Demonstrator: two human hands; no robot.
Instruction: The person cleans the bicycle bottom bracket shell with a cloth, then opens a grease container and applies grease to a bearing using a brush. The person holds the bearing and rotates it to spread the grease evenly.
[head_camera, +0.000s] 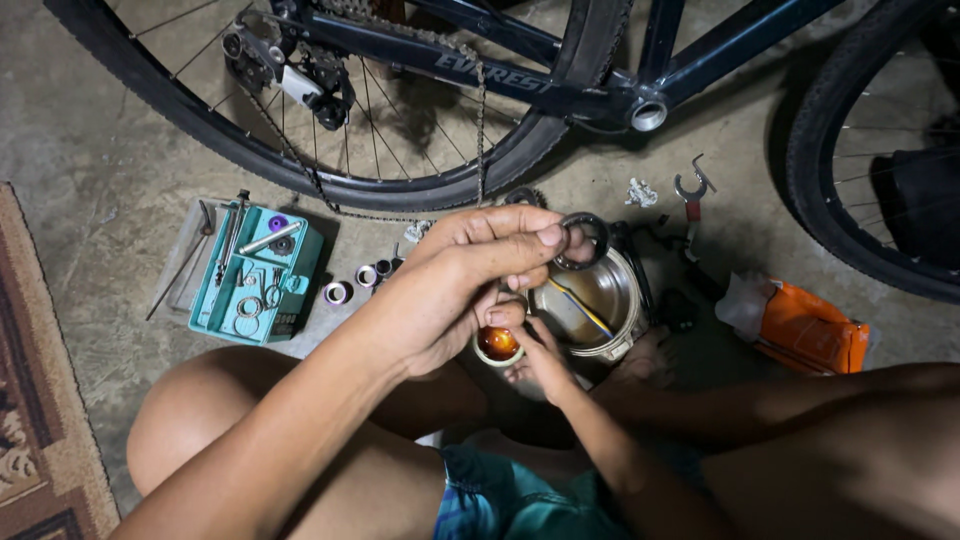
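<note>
The left hand (455, 285) pinches a dark bearing ring (582, 241) between thumb and fingers, holding it just over a metal tin (590, 300) that sits on the concrete floor near the bicycle frame (560, 75). The right hand (530, 350) grips a small tub of amber grease (497, 345), one finger dipped in. A greasy pinch looks risky: the ring could slip into the tin or roll onto the gritty floor and pick up dirt. The tub, tilted in the hand, might spill. Small sleeves (360, 280) beside the teal tool tray (255, 275) could be knocked by a knee.
</note>
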